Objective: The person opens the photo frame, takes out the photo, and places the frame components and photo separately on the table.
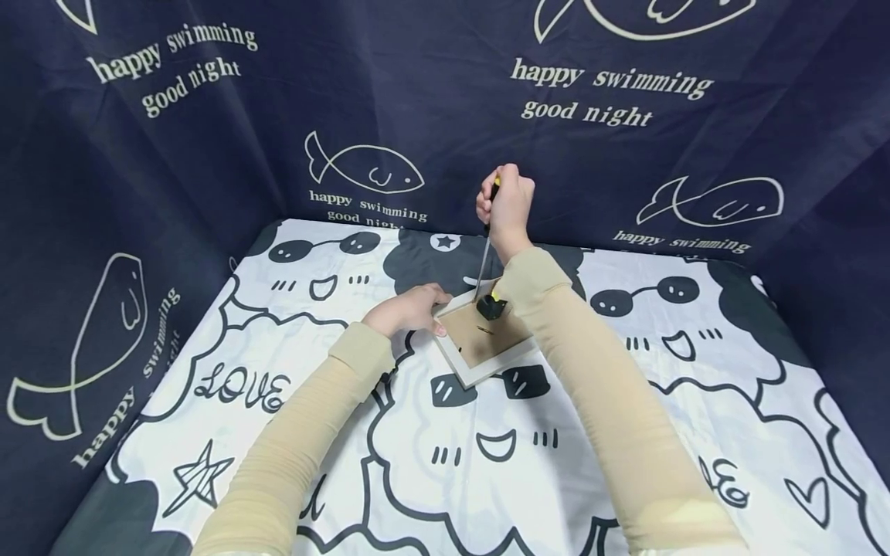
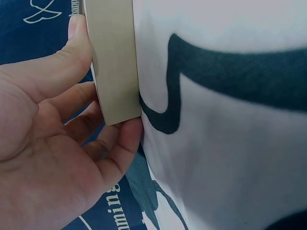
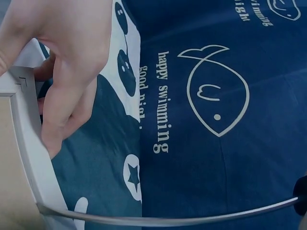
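"happy swimming good night" [image 1: 610, 94] repeats in pale letters on the dark curtain [image 1: 431, 93], beyond and to either side of the right fingers [image 1: 483, 204]; "LOVE" [image 1: 242, 388] is lettered on the white cloth [image 1: 528, 494], left of the left fingers [image 1: 431, 296].

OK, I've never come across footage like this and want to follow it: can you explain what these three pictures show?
There is no machine here: each grip is a person's bare hand. The wide picture comes from a camera worn on the head, looking forward and down. The other two come from cameras on the left and right wrists.

On a patterned cloth rests a pale frame with a brown panel. On the panel sit a black object I cannot identify and tiny dark pieces. The left grip holds the frame's edge. The right grip holds a screwdriver-like tool, its tip at the frame's inner edge.
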A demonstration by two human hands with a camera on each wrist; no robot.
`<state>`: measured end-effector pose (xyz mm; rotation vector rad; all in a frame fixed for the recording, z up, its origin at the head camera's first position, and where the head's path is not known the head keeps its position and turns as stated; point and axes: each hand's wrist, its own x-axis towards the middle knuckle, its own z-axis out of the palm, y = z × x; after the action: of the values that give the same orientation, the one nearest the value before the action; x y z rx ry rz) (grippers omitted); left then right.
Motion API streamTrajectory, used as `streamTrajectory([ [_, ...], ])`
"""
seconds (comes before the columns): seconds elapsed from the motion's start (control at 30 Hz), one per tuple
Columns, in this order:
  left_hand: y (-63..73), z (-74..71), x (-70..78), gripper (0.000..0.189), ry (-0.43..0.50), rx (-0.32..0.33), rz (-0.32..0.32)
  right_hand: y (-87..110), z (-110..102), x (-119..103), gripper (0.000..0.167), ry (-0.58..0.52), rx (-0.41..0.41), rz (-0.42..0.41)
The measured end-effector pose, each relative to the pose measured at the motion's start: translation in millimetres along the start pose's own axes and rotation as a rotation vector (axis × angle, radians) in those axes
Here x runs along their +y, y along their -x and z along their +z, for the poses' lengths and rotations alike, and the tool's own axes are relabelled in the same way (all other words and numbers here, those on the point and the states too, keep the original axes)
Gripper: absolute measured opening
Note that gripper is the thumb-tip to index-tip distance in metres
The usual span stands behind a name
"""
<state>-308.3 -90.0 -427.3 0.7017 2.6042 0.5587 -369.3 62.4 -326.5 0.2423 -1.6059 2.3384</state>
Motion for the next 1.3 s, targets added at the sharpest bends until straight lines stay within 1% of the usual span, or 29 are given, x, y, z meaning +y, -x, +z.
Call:
streamTrajectory([
  [0.07, -0.1, 0.5, 0.4, 0.070, -0.009, 0.001, 0.007, -0.5, 2, 1, 0.045, 0.024, -0.001, 0.009],
  [0.2, -0.3, 1.4, 1.6, 0.070, -0.009, 0.003, -0.002, 0.8, 2, 0, 0.046, 0.026, 0.004, 0.010],
  [0.37, 0.0, -0.4, 6.7, 0.071, -0.020, 0.003, -0.044, 6.3, -1, -3, 0.046, 0.007, -0.003, -0.004],
  [0.5, 0.0, -1.5, 11.6, 0.072, -0.032, 0.001, -0.076, 19.8, -2, -10, 0.046, 0.033, -0.038, -0.028],
  [0.63, -1.2, -0.3, 13.6, 0.072, -0.031, 0.000, -0.088, 36.3, -1, -13, 0.044, 0.090, -0.071, -0.093],
  [0.7, -1.6, 0.3, 14.1, 0.073, -0.021, -0.001, -0.096, 43.6, -3, -10, 0.042, 0.107, -0.089, -0.122],
  [0.83, -2.2, 1.6, 14.2, 0.073, -0.016, -0.005, -0.098, 63.3, -7, -11, 0.039, 0.152, -0.155, -0.186],
  [0.9, -2.4, 2.2, 14.1, 0.073, -0.017, -0.004, -0.093, 72.5, -11, -10, 0.038, 0.156, -0.196, -0.226],
  [1.1, -1.8, 3.2, 14.3, 0.072, -0.005, -0.004, -0.099, 92.6, -26, -8, 0.037, 0.040, -0.301, -0.346],
  [1.3, -1.3, 3.1, 12.7, 0.073, 0.002, -0.004, -0.100, 101.0, -42, -9, 0.040, -0.030, -0.439, -0.461],
])
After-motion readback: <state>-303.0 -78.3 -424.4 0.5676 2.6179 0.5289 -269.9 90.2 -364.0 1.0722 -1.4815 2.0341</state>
